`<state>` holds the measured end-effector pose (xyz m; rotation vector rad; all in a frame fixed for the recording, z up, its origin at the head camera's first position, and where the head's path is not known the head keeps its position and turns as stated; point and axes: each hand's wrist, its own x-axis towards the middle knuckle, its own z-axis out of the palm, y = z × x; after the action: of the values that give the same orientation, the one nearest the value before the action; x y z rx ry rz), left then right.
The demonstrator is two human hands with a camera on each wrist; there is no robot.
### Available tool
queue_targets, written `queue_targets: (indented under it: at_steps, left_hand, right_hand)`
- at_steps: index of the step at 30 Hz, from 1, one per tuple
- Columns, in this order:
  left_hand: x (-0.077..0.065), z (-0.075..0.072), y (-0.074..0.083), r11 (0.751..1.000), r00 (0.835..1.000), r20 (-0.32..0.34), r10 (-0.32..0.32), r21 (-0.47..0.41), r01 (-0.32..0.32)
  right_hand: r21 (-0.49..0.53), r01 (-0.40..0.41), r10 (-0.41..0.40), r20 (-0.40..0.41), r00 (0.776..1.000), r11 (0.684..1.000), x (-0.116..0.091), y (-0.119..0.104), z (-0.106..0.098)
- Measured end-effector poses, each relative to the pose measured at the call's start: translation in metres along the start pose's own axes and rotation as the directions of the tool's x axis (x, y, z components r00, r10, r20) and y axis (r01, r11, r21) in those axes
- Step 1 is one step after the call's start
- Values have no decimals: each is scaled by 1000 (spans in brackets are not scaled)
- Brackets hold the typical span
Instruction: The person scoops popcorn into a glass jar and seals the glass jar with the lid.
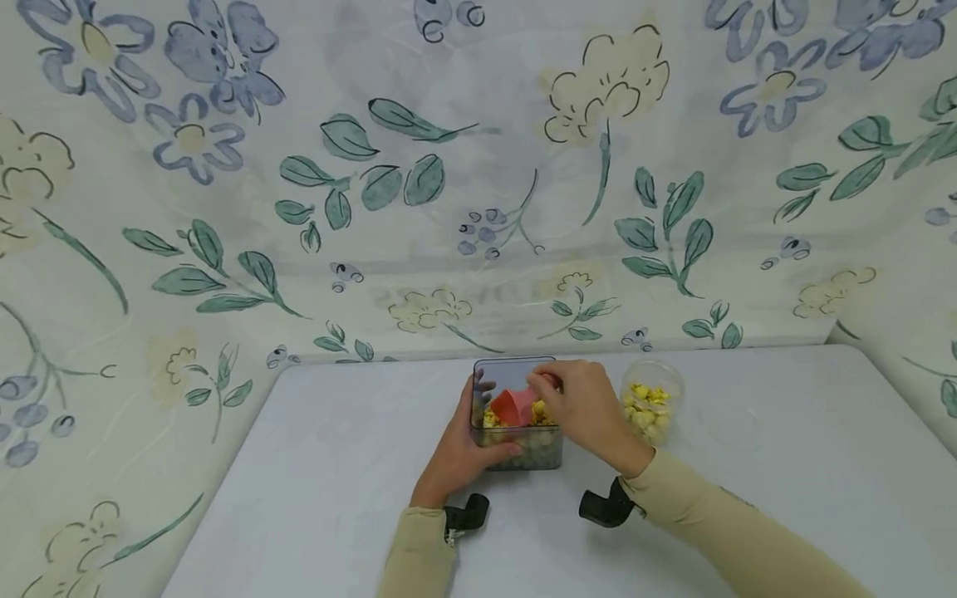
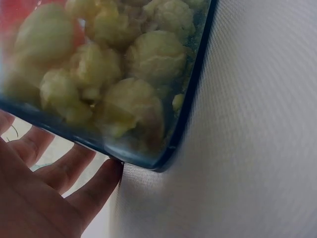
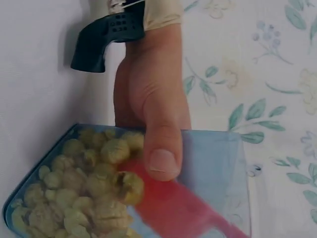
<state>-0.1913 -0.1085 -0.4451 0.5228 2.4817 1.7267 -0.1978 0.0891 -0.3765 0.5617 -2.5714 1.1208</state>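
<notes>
A clear rectangular container (image 1: 527, 457) with popcorn (image 1: 540, 413) in it stands on the table. My left hand (image 1: 459, 453) grips it at the left, thumb across the near wall and fingers on the far side. In the right wrist view, the left thumb (image 3: 163, 153) lies flat against the wall. My right hand (image 1: 591, 407) pinches the handle of a pink scoop (image 1: 514, 407), whose cup is down inside the container among the popcorn. Through the wall, the right wrist view shows the scoop (image 3: 173, 203) tilted. The right hand's fingertips are partly hidden.
Just right of the container, a clear round tub (image 1: 653, 374) holds more popcorn. A faint clear disc, possibly a lid, lies farther right on the white table (image 1: 792, 482). Flower-patterned cloth (image 1: 508, 166) hangs behind the table's back edge.
</notes>
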Motion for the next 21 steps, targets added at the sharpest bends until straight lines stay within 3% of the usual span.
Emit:
queue_targets:
  at_steps: [3,7,10,14,21]
  left_hand:
    - [0,0,2,1000,1000,-2,-7,-20,6]
    - [4,3,-14,1000,1000,-7,-3,10,3]
    - [6,4,-25,1000,1000,-14,-5,13,6]
    - [7,5,-28,1000,999,-27,-16,-18,16]
    - [6,6,-26,999,999,-40,-33,7,33]
  right_hand:
    - [-24,-19,19,-1,1000,1000,0,0,-1]
    - [-67,12,-8,67,998,998,-1,-1,5]
    - [-31,9,-7,81,997,999,-1,0,7]
    - [67,-89,84,76,994,994,0,3,3]
    - [129,-232,225,67,972,964,-1,10,0]
